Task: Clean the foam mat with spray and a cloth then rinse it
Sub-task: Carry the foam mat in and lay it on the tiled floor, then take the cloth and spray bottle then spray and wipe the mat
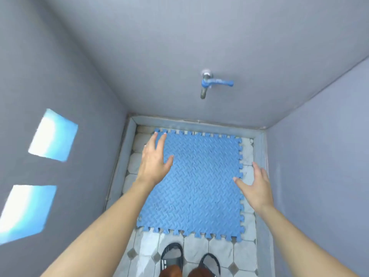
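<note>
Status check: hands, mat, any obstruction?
Left hand open, right hand open, both empty. Blue interlocking foam mat flat on tiled floor below blue-handled wall tap. No spray or cloth visible.

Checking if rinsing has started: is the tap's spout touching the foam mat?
Apart. The head view shows the tap mounted up the wall, bare wall between its spout and the foam mat.
</note>
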`<state>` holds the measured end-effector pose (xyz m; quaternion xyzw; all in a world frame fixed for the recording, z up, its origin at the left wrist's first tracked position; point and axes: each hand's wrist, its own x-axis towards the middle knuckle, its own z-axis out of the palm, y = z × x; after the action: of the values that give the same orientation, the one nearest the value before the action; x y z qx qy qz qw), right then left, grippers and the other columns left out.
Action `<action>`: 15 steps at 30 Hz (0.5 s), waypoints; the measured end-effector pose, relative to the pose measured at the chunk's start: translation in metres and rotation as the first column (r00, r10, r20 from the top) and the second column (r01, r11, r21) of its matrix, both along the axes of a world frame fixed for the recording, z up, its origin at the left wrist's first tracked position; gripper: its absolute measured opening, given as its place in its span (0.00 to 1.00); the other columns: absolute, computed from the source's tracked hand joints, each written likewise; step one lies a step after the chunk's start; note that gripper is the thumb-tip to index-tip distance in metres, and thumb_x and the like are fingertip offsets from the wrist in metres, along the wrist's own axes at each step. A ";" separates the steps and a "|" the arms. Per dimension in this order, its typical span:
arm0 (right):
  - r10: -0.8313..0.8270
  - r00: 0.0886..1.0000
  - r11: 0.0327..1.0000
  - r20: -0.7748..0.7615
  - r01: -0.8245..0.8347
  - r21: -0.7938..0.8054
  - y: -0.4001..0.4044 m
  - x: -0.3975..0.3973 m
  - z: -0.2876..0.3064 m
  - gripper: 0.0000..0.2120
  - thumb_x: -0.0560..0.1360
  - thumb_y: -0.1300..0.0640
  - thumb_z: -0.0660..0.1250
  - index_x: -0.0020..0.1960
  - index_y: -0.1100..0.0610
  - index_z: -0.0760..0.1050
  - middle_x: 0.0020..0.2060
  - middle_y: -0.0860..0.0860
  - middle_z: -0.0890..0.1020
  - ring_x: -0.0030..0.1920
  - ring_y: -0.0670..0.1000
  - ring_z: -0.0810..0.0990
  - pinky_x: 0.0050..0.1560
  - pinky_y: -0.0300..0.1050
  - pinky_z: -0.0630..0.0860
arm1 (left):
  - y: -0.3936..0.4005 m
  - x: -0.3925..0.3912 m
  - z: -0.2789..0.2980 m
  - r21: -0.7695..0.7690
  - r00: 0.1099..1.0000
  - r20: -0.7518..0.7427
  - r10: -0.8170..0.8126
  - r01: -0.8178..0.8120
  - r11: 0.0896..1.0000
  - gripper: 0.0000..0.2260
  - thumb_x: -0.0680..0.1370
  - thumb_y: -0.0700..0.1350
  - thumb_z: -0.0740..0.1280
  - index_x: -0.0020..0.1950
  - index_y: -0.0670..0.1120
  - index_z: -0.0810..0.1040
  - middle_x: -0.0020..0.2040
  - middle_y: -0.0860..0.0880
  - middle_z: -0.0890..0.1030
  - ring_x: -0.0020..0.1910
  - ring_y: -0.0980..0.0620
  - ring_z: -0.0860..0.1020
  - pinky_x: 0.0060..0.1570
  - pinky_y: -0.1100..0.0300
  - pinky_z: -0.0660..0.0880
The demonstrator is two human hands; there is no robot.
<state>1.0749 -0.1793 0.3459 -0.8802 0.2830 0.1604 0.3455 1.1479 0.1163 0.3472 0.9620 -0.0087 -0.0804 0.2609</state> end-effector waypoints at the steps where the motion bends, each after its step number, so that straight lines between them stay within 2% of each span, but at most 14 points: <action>1: -0.021 0.995 1.000 0.097 0.020 0.007 0.001 0.019 0.038 0.40 0.72 0.48 0.74 0.78 0.52 0.58 0.77 0.56 0.60 0.75 0.55 0.62 0.72 0.49 0.60 | -0.003 0.020 0.036 -0.036 0.994 0.108 0.000 0.004 0.999 0.29 0.76 0.50 0.64 0.75 0.43 0.62 0.74 0.39 0.62 0.73 0.40 0.63 0.70 0.44 0.63; 4: -0.051 0.922 0.999 0.384 0.054 0.004 0.003 0.073 0.151 0.36 0.72 0.51 0.74 0.76 0.51 0.62 0.75 0.53 0.64 0.76 0.52 0.62 0.72 0.47 0.60 | -0.013 0.073 0.146 -0.117 0.920 0.393 -0.003 0.053 0.992 0.26 0.76 0.51 0.60 0.72 0.44 0.66 0.73 0.43 0.65 0.71 0.45 0.66 0.68 0.49 0.66; 7: -0.041 0.804 0.996 0.594 0.082 -0.042 0.001 0.115 0.247 0.34 0.72 0.49 0.73 0.74 0.48 0.63 0.73 0.48 0.66 0.73 0.49 0.65 0.68 0.45 0.64 | -0.019 0.120 0.233 -0.111 0.768 0.640 -0.010 0.106 0.988 0.22 0.76 0.46 0.62 0.70 0.44 0.68 0.71 0.42 0.68 0.68 0.43 0.69 0.67 0.50 0.67; 9: -0.034 0.700 0.995 0.713 0.091 -0.041 -0.001 0.145 0.301 0.33 0.72 0.49 0.73 0.73 0.50 0.64 0.70 0.49 0.68 0.71 0.49 0.67 0.68 0.46 0.65 | -0.024 0.151 0.281 -0.073 0.659 0.751 -0.020 0.114 0.991 0.22 0.76 0.45 0.64 0.69 0.44 0.68 0.70 0.41 0.69 0.66 0.42 0.71 0.66 0.51 0.67; 10: -0.032 0.646 0.995 0.763 0.093 -0.037 -0.001 0.162 0.322 0.33 0.72 0.48 0.73 0.73 0.51 0.64 0.69 0.50 0.69 0.70 0.50 0.68 0.68 0.47 0.66 | -0.027 0.166 0.302 -0.067 0.640 0.768 -0.015 0.103 0.992 0.22 0.76 0.45 0.64 0.69 0.44 0.69 0.71 0.41 0.69 0.67 0.42 0.70 0.66 0.51 0.66; 13: -0.029 0.541 0.997 0.840 0.073 -0.012 0.000 0.213 0.366 0.40 0.69 0.40 0.72 0.74 0.56 0.62 0.69 0.53 0.69 0.70 0.53 0.68 0.69 0.47 0.65 | -0.038 0.210 0.338 0.012 0.692 0.720 -0.052 0.063 0.998 0.26 0.76 0.53 0.61 0.71 0.43 0.67 0.73 0.41 0.65 0.71 0.40 0.65 0.69 0.46 0.63; 15: -0.016 0.549 1.000 0.835 0.019 0.007 0.005 0.252 0.389 0.46 0.68 0.38 0.73 0.77 0.56 0.58 0.73 0.54 0.66 0.73 0.53 0.64 0.72 0.47 0.62 | -0.043 0.240 0.344 0.171 0.810 0.564 -0.161 0.077 0.982 0.33 0.75 0.62 0.59 0.75 0.45 0.62 0.76 0.41 0.60 0.75 0.39 0.57 0.71 0.40 0.57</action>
<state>1.3269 -0.1741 0.7349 -0.8486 0.0943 -0.2805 0.4386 1.3881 0.0732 0.6917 0.9546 -0.1418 0.1974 0.1724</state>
